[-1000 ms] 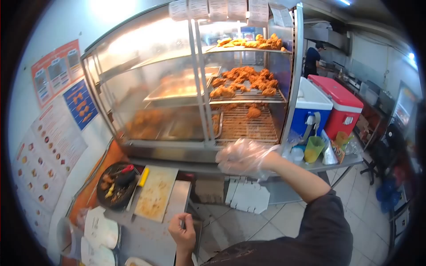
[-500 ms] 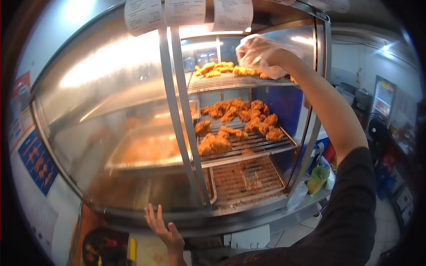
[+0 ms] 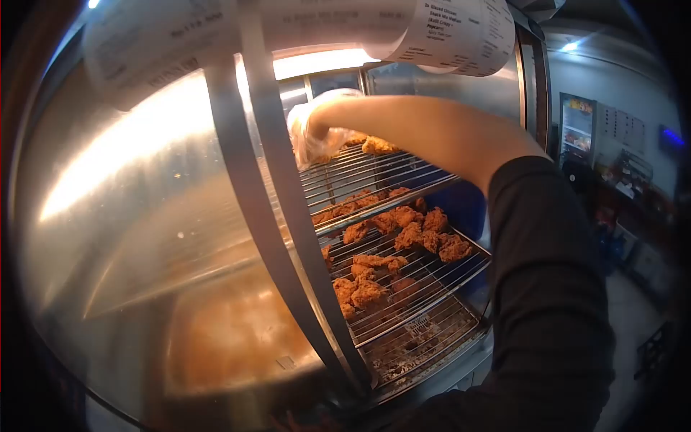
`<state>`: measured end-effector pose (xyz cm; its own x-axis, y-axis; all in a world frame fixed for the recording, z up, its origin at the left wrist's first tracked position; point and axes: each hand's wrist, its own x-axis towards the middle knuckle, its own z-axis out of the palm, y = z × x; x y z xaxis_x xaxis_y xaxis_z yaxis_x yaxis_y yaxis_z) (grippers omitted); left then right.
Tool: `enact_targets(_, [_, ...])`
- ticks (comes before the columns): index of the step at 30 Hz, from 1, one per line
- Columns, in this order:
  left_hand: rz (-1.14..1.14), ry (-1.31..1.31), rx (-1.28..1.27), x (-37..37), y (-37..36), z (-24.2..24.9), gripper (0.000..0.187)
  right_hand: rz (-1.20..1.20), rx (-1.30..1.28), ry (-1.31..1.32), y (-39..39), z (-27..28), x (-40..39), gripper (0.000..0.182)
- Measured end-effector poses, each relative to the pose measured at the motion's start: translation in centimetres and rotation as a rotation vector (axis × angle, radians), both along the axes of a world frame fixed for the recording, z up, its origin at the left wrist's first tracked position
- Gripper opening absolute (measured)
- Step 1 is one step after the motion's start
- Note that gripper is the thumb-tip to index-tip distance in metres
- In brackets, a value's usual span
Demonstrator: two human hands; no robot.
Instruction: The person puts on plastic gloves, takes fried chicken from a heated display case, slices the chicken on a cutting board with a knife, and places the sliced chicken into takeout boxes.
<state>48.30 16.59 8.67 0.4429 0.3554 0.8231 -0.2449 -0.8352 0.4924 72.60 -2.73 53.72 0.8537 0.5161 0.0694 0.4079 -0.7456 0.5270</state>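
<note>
My right hand [image 3: 317, 129], covered by a clear plastic glove or bag, reaches into the heated cabinet at the left end of its upper wire rack [image 3: 425, 167]. Lighter fried pieces [image 3: 378, 145] lie beside and behind it. The plastic and the angle hide its fingers, so their grip does not show. Darker fried chicken [image 3: 409, 234] rests on the middle rack below, with a few pieces [image 3: 358, 294] nearer the front. My left hand is out of the frame.
A metal door frame [image 3: 288, 216] stands just left of my right arm. The cloudy glass panel [image 3: 129, 216] covers the left side. Printed paper slips [image 3: 461, 36] hang along the top edge. Beneath the racks lies a crumb-covered tray [image 3: 403, 353].
My right hand has moved left and deeper along the upper rack. The view has come closer to the cabinet, and my left hand has left the frame.
</note>
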Motion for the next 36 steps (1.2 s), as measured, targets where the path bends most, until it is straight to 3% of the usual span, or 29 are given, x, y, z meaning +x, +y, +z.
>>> enact_targets(1, [0.003,0.0,0.007,0.2,0.0,0.0,0.06,-0.07,-0.02,-0.013,1.0,-0.2,1.2,0.026])
enact_targets(3, [0.0,-0.004,0.015,0.5,-0.3,0.0,0.06,0.235,-0.494,0.079,0.9,0.9,5.2,0.03])
enact_targets(4, [-0.003,-0.006,0.015,0.7,-0.5,0.0,0.059,0.231,-0.494,0.083,0.4,0.8,4.6,0.03])
enact_targets(8, [-0.015,-0.02,0.031,1.6,-1.2,0.2,0.058,0.288,0.016,0.188,-1.9,1.1,-3.4,0.043])
enact_targets(9, [-0.015,-0.022,0.03,1.8,-1.3,0.1,0.058,0.287,0.02,0.182,-2.1,1.4,-3.2,0.043])
enact_targets(11, [-0.024,-0.03,0.034,2.3,-1.5,0.2,0.058,0.203,0.388,0.464,-2.7,2.8,-2.3,0.041])
enact_targets(15, [-0.048,-0.044,0.045,3.5,-1.6,0.5,0.057,0.128,0.649,0.685,-4.9,3.7,3.9,0.043])
enact_targets(17, [-0.054,-0.055,0.044,4.0,-1.7,0.7,0.056,0.06,0.376,0.073,-4.5,2.1,1.2,0.043])
enact_targets(18, [-0.057,-0.056,0.041,4.2,-1.6,0.8,0.056,-0.078,0.308,0.143,-5.1,2.0,7.0,0.043])
enact_targets(19, [-0.056,-0.059,0.035,4.3,-1.7,0.9,0.056,0.205,-0.074,-0.035,-6.3,1.1,9.6,0.028])
enact_targets(21, [-0.053,-0.069,0.025,4.8,-1.8,1.1,0.055,0.39,-0.192,-0.092,-7.2,-0.5,8.4,0.022])
enact_targets(22, [-0.051,-0.071,0.019,4.9,-1.8,1.1,0.055,0.436,-0.265,-0.021,-7.3,-1.1,12.6,0.019])
enact_targets(23, [-0.05,-0.073,0.015,5.0,-1.8,1.2,0.055,0.838,-0.374,0.039,-9.1,-1.4,19.1,0.018])
enact_targets(25, [-0.045,-0.072,0.014,4.9,-1.7,0.9,0.054,0.363,-0.25,0.011,-7.5,-0.6,13.5,0.02])
enact_targets(29, [-0.038,-0.084,0.026,4.7,-1.5,-0.4,0.054,0.039,-0.104,0.001,-5.9,2.6,8.4,0.026])
enact_targets(33, [-0.029,-0.105,0.02,3.9,-1.2,-1.7,0.053,0.146,-0.066,0.029,-5.6,3.5,2.3,0.03])
enact_targets(35, [-0.02,-0.126,0.018,3.2,-0.9,-2.2,0.052,0.715,-0.17,0.423,-8.2,5.3,12.1,0.036])
enact_targets(36, [-0.014,-0.133,0.016,2.8,-0.8,-2.4,0.052,0.505,0.072,0.383,-7.5,3.5,7.0,0.039])
